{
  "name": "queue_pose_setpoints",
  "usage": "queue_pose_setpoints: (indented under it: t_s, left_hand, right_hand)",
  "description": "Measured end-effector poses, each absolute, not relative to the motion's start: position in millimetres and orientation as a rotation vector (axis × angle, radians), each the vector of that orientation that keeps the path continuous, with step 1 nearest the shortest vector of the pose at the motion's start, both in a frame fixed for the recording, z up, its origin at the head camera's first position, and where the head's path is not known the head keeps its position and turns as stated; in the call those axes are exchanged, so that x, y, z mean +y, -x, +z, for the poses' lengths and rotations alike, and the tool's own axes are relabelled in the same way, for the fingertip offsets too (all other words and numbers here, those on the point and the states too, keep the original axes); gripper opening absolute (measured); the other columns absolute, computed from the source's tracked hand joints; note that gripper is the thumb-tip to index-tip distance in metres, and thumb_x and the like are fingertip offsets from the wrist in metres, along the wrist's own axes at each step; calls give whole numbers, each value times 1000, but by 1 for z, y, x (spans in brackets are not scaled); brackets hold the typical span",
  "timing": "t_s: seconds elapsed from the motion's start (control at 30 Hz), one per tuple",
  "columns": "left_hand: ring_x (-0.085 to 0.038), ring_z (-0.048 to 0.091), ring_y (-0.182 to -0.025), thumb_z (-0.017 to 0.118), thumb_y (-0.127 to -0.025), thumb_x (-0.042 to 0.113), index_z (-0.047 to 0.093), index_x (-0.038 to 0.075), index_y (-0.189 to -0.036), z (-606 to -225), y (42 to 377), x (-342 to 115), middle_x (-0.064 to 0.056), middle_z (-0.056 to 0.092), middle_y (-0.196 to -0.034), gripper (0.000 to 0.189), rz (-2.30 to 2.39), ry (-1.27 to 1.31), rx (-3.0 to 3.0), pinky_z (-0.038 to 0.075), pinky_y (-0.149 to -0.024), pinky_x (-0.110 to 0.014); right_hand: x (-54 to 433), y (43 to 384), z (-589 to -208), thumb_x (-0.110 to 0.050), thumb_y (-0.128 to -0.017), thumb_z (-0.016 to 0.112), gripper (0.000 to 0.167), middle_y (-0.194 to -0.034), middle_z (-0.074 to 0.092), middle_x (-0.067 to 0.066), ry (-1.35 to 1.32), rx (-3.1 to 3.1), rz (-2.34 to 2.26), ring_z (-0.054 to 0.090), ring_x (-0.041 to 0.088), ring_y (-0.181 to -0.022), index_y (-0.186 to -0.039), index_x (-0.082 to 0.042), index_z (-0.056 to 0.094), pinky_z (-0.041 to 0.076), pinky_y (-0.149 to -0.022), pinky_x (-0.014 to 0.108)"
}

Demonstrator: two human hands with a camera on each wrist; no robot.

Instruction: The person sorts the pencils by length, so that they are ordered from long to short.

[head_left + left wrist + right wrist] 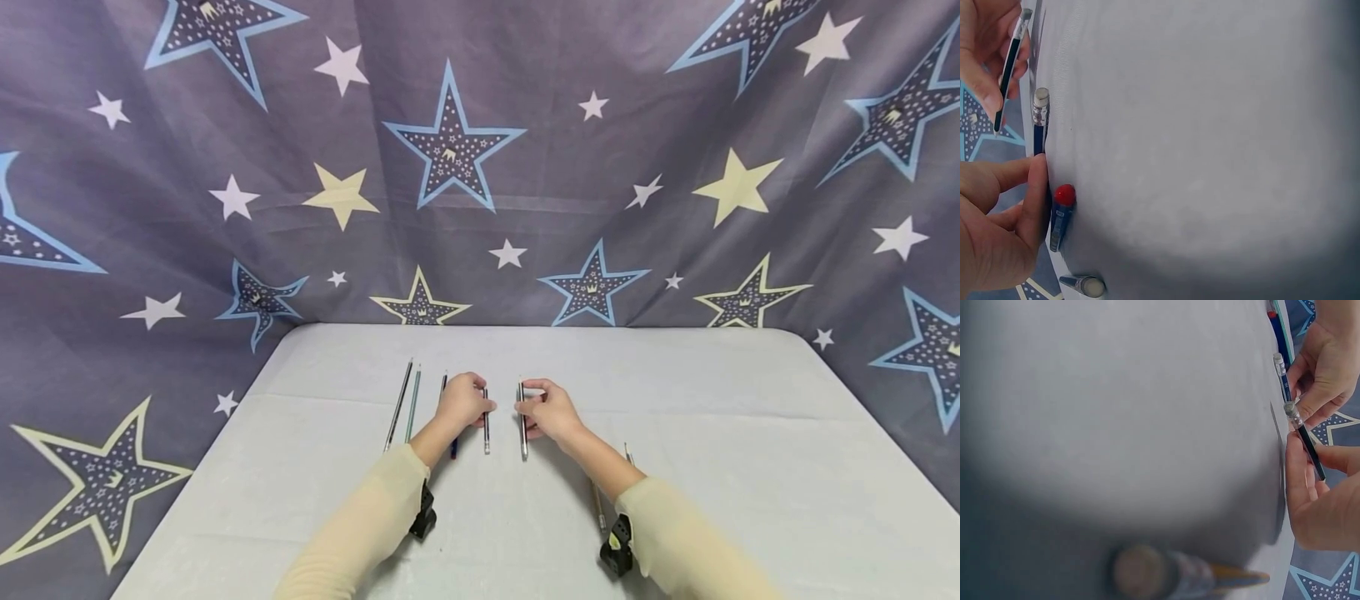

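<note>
Near the middle of the table, my left hand (460, 402) pinches a dark blue pencil (487, 437) between thumb and fingers. Its white eraser (1042, 97) points toward me. Across a small gap, my right hand (557, 414) holds a black pencil (522, 435) by its sides, tip away from me. In the right wrist view that black pencil (1308, 445) slants, clear of the table, eraser end toward the camera. Beside my left hand lies a blue pencil (453, 450) with a red end (1065, 195), partly covered by the hand in the head view.
Farther left lie a dark pencil (398, 407) and a teal pencil (413, 404), roughly side by side. Under my right forearm are a yellowish pencil (598, 507) and another pencil's tip (628, 452). A star-patterned cloth (465, 242) hangs behind the white-covered table (750, 467).
</note>
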State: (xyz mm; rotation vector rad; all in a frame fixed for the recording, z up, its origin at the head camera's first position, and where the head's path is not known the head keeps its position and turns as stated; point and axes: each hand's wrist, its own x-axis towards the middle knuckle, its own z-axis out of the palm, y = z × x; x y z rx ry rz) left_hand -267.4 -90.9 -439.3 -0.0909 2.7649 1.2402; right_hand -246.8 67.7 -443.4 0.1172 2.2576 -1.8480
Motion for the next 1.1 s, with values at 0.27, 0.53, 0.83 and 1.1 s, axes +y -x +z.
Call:
queue_pose_setpoints:
  t_s: [0.27, 0.53, 0.83, 1.1]
  left_hand:
    - [-10, 58, -50, 73, -77, 6, 59, -3, -114, -441, 267, -92, -15, 61, -97, 41, 1234, 76, 2776, 53, -44, -19]
    - [-11, 59, -50, 73, -77, 5, 59, -3, -115, -441, 268, -92, -15, 61, -97, 41, 1245, 94, 2758, 53, -45, -20]
    - [-12, 59, -52, 73, -78, 5, 58, -3, -115, -440, 268, -92, -15, 61, -98, 41, 1243, 94, 2748, 53, -45, -20]
    - [-13, 60, -52, 73, -78, 6, 58, -2, -116, -440, 269, -91, -15, 61, -98, 42, 1235, 104, 2743, 53, -45, -21]
  right_hand:
    - [64, 253, -447, -5, -84, 64, 46, -74, 49, 2, -139, 2294, -1835, 52, 14, -56, -128, -6, 50, 57, -53, 33]
    - [63, 258, -448, -3, -84, 63, 45, -75, 48, 2, -117, 2318, -1829, 51, 13, -54, -127, -5, 50, 56, -49, 32]
    - [64, 257, -446, -5, -84, 65, 44, -72, 50, 2, -48, 2448, -1712, 52, 12, -53, -126, -4, 52, 54, -45, 28]
    - [62, 258, -447, -10, -85, 65, 43, -69, 53, 3, 79, 2729, -1429, 47, 9, -43, -126, -4, 53, 47, -40, 22]
